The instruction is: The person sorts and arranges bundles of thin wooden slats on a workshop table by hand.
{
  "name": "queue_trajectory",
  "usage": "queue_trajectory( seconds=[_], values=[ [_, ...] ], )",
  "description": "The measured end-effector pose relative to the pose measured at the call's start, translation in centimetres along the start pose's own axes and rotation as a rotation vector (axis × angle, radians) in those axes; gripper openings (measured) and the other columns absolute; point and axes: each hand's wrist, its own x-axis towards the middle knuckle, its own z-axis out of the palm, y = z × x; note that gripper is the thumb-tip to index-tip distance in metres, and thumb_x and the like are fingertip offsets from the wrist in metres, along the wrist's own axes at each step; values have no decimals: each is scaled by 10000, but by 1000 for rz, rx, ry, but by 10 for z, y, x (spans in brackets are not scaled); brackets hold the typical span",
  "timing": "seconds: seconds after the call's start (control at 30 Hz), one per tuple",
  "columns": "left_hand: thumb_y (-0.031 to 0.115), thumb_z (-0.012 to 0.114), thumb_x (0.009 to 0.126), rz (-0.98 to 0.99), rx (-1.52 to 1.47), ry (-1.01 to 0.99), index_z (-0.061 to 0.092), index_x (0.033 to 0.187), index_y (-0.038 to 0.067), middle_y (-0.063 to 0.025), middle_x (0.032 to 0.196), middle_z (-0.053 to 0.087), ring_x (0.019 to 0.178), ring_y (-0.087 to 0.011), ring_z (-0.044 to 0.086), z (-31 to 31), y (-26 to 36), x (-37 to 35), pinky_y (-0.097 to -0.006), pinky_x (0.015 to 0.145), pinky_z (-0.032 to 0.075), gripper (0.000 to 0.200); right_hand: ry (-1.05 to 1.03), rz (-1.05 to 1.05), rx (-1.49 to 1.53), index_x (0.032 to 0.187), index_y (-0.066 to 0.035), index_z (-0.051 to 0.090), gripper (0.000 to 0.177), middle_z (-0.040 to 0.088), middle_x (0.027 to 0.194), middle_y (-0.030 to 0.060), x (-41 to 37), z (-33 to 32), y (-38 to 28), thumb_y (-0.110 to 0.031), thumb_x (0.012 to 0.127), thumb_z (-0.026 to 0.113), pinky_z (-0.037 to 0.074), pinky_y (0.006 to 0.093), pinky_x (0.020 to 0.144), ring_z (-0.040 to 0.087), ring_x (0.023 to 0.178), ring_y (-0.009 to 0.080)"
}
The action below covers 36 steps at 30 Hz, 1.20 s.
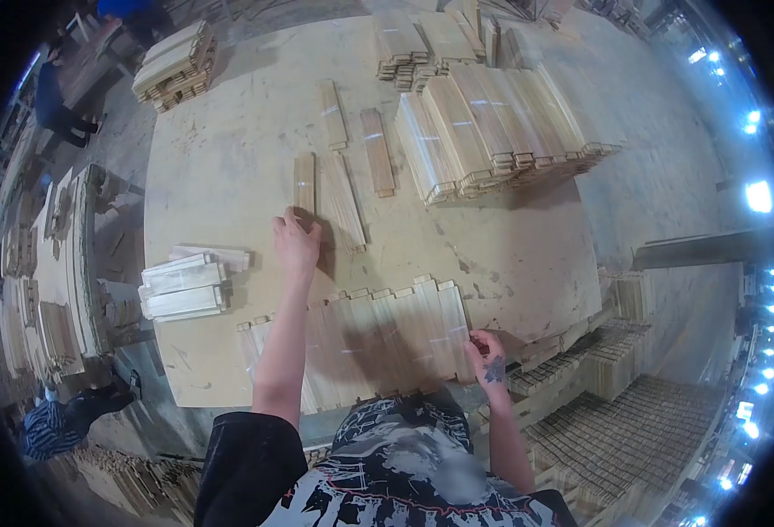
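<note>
My left hand is closed on the near end of a short wooden slat that lies on the table. Just right of it rest a longer pale slat, a darker reddish slat and another slat. In front of my body, a row of pale wooden slats lies side by side with uneven far ends. At the right end of that row is my right hand, its fingers curled against the last slat's edge. Whatever its fingertips hold is hidden.
The slats lie on a wide worktable. Stacked boards stand at the far right, a small slat pile at the left, another stack at the far left corner. Pallets of slats sit lower right. Other people are beyond the left side.
</note>
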Motion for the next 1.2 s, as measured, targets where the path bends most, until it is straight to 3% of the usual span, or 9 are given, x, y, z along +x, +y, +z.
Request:
queue_trajectory(
  seconds=[0.2,0.3,0.5,0.63,0.67,0.77,0.9,1.07,1.2],
  values=[
    [295,766,803,-75,-253,-89,470,1421,1,-235,1185,558,1020,-411,624,12,23,-19,-478,903,525,746,-51,2,-9,1150,-64,694,314,666,1088,94,8,-3,16,-185,869,762,526,359,820,626,942,216],
    [304,781,813,-48,-128,0,401,1476,-6,-232,1214,554,1037,-412,624,25,63,-42,-489,901,518,825,-75,-49,-48,1151,-62,683,314,652,1035,82,11,-6,17,-181,873,764,520,341,780,613,894,191],
    [224,732,847,-42,-183,-52,401,1465,62,-215,1160,525,1048,-404,605,17,90,-43,-495,848,525,719,-164,-106,-59,1185,-69,654,355,598,934,55,12,-18,0,-178,869,774,504,314,727,574,800,146],
    [178,714,846,119,-149,126,412,1448,57,-205,1129,527,975,-388,614,22,93,-7,-490,814,519,684,-187,-51,-22,1193,-53,646,404,602,949,61,12,-21,-4,-219,855,791,514,308,741,589,803,150],
    [178,717,846,73,-175,130,441,1412,47,-205,1116,536,967,-389,613,23,103,9,-482,836,513,644,-241,95,61,1200,-60,654,420,613,970,103,12,-22,-4,-252,853,795,536,326,771,619,831,197],
    [174,716,847,130,-145,147,459,1389,38,-211,1126,542,977,-392,609,43,110,64,-475,849,508,616,-242,80,-2,1209,-32,644,448,621,955,73,12,-27,-10,-241,844,798,526,309,755,607,791,154],
    [323,766,856,265,148,283,473,1373,31,-200,1163,565,969,-398,613,64,135,89,-471,843,513,661,-282,15,-49,1236,-28,644,481,628,954,101,15,-31,-4,-248,837,798,538,326,756,623,809,192],
    [435,812,829,333,-361,-243,401,1506,49,-156,1127,571,914,-290,598,35,213,-9,-413,816,519,881,-326,120,6,1234,-28,640,452,630,959,108,16,-35,-18,-252,867,781,537,345,809,620,861,233],
    [315,818,849,316,-506,-283,357,1537,19,-113,1058,609,857,-206,593,60,200,-19,-353,750,520,880,-361,112,1,1228,-21,633,440,624,1003,121,17,-39,-20,-240,873,776,545,345,798,620,847,227]
  ],
)
